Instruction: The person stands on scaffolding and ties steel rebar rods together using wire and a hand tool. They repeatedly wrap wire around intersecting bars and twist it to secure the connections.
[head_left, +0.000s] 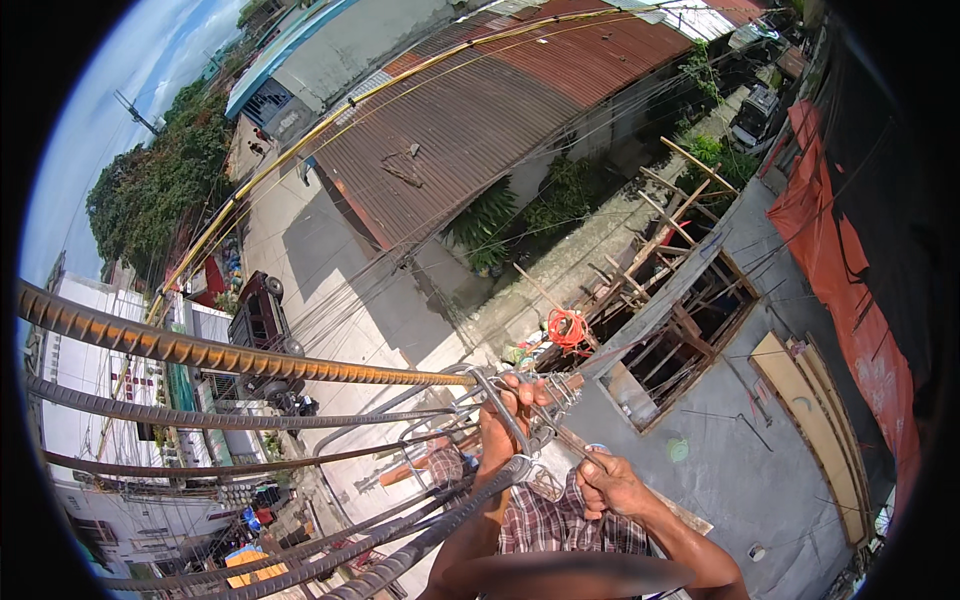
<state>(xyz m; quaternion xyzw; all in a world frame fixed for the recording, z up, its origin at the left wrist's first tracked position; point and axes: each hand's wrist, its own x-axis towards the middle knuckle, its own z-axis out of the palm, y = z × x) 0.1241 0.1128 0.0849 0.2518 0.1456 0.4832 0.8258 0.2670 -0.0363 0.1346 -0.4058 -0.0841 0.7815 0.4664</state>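
The right hand is closed on a thin metal bar, which slants toward the left hand, curled around a steel stirrup. Leftward extend ribbed rebars; rightward lies a grey concrete slab.
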